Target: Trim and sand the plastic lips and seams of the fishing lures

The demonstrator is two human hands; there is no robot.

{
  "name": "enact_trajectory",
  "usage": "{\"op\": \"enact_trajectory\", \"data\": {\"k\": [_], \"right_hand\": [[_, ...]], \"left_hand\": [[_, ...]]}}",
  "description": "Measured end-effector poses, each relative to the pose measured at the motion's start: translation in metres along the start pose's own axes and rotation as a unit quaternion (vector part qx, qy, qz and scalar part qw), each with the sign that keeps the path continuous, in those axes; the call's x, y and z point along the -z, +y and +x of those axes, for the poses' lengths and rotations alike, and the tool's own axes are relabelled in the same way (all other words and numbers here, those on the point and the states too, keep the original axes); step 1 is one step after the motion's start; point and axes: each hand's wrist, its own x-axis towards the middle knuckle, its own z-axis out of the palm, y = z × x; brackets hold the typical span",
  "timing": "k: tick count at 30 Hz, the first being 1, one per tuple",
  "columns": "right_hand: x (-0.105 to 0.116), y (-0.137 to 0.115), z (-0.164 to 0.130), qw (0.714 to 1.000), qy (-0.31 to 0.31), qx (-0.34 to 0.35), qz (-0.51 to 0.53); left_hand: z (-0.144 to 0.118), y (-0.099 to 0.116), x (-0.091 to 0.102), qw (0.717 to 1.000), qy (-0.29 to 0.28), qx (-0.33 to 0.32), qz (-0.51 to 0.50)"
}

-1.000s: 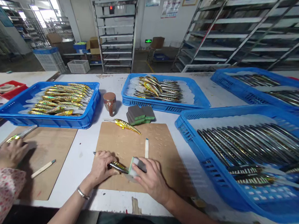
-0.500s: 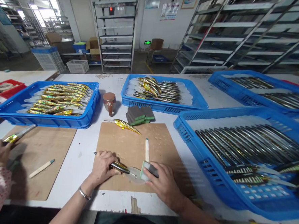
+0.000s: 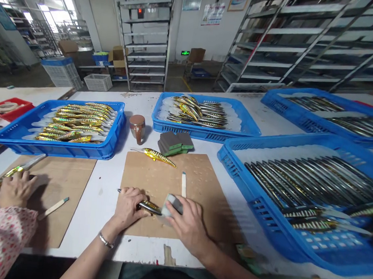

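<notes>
At far left, a co-worker's hand (image 3: 16, 188) is noted on a gold piece (image 3: 13, 172), over a separate cardboard sheet (image 3: 79, 183). Past a strip of white table (image 3: 102, 195), the left hand (image 3: 131, 207) is found closed around a fish-shaped piece (image 3: 150, 207), which is held low over the brown mat (image 3: 200, 174). The piece's long axis is seen to run left to right, slanting slightly toward the person at its right end; a thin tip is exposed left of the left hand. At that right end, a grey block (image 3: 172, 204) is gripped by the right hand (image 3: 189, 228), the nearer of the two hands to it. Firmness of contact cannot be told. Farther right, dark pieces (image 3: 310, 176) are recorded in a blue tray (image 3: 333, 262).
</notes>
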Motion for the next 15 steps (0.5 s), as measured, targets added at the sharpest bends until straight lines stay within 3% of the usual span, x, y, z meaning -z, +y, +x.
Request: {"op": "enact_trajectory", "data": {"k": [3,7,15], "right_hand": [[-0.003,-0.008,-0.001,1.000,0.002,-0.017,0.009],[0.003,0.002,-0.014,1.000,0.012,-0.004,-0.019],[-0.016,-0.012,0.008,1.000,0.012,-0.025,0.011]], "left_hand": [[-0.002,0.000,0.000,1.000,0.005,0.004,0.003],[-0.002,-0.001,-0.003,1.000,0.003,0.011,0.005],[-0.001,0.002,-0.001,1.000,-0.001,0.010,0.019]]}}
